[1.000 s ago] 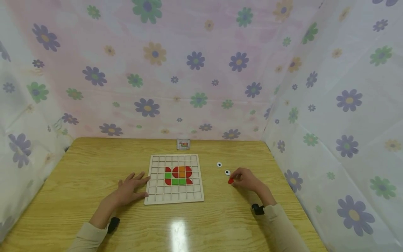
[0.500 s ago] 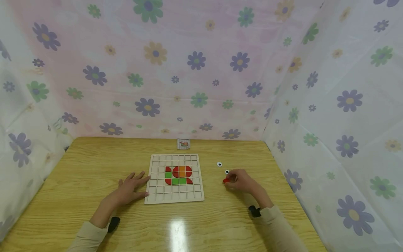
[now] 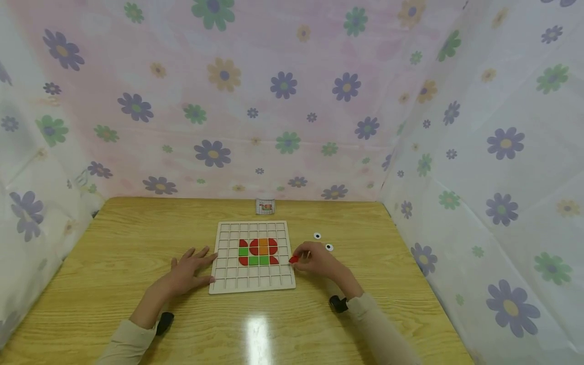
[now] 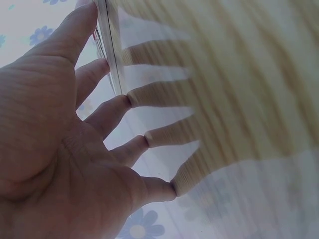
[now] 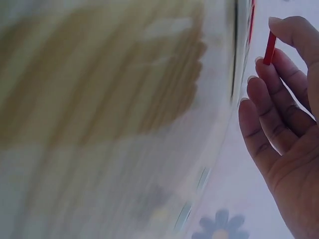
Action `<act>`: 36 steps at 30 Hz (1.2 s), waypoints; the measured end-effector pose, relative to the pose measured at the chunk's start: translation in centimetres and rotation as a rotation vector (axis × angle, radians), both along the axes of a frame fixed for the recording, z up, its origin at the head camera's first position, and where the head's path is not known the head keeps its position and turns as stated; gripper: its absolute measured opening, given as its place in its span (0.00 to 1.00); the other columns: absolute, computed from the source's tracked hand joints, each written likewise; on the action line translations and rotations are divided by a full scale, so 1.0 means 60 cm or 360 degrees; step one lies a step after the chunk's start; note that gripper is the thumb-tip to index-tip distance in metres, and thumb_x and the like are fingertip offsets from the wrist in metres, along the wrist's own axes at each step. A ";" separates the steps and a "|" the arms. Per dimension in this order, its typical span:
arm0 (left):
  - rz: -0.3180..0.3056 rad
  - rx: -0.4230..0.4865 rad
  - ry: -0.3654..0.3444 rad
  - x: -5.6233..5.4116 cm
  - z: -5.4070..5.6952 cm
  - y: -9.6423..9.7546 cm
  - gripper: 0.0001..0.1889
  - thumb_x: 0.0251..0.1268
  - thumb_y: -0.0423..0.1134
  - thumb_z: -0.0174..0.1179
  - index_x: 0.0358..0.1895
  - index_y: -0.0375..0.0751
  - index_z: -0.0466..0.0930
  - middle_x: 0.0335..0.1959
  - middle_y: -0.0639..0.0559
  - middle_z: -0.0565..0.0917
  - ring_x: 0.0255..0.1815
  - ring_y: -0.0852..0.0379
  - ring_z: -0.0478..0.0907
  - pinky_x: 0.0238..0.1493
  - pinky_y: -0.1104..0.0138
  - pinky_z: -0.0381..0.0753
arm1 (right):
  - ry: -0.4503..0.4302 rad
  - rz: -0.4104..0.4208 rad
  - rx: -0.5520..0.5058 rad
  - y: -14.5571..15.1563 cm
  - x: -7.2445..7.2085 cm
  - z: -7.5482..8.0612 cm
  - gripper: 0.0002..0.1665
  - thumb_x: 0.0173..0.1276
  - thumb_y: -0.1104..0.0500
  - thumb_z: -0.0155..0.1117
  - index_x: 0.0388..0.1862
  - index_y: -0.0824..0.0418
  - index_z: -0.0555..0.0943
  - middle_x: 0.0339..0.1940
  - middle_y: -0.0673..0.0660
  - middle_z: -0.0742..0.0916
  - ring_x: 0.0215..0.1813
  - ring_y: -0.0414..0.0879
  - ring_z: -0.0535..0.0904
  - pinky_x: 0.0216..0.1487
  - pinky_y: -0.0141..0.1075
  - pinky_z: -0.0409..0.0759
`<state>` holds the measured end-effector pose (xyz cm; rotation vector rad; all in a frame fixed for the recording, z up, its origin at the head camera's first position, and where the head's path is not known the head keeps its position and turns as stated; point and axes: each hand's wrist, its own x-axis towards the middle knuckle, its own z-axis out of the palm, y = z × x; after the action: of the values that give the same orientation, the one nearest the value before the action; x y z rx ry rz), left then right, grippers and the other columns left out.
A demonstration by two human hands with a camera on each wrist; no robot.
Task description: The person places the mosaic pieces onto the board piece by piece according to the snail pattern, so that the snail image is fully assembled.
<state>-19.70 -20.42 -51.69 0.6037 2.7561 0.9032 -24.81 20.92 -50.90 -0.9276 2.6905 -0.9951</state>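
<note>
A pale wooden grid board [image 3: 230,279] lies mid-table, with red, green and orange pieces set in its central cells. My left hand [image 3: 184,274] rests with spread fingers at the board's left edge; in the left wrist view its fingertips [image 4: 147,138] touch the glossy tabletop. My right hand [image 3: 317,261] pinches a small red piece [image 3: 294,259] between thumb and fingers at the board's right edge. Seen edge-on in the right wrist view, this red piece [image 5: 270,48] is thin and flat, and the other fingers are loosely bent.
Two white discs with black dots, an upper one [image 3: 317,236] and a lower one [image 3: 329,247], lie right of the board. A small picture card [image 3: 265,207] sits behind it near the table's far edge. Flower-patterned sheets [image 3: 283,126] hang around the table.
My right hand has moved left with the red piece, from beside the lower white disc to the board's right edge. The left hand stays in place.
</note>
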 end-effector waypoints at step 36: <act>-0.0003 0.0035 -0.0001 0.003 0.008 0.001 0.36 0.66 0.50 0.69 0.73 0.38 0.71 0.77 0.28 0.61 0.75 0.16 0.47 0.57 0.16 0.39 | -0.0094 0.0013 -0.0148 -0.177 -0.077 0.007 0.11 0.66 0.60 0.74 0.47 0.58 0.88 0.42 0.51 0.88 0.38 0.40 0.79 0.40 0.31 0.81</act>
<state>-19.53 -20.36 -51.23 0.6097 2.7479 0.9342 -29.42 10.32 -50.50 -0.9091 2.6099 -1.1367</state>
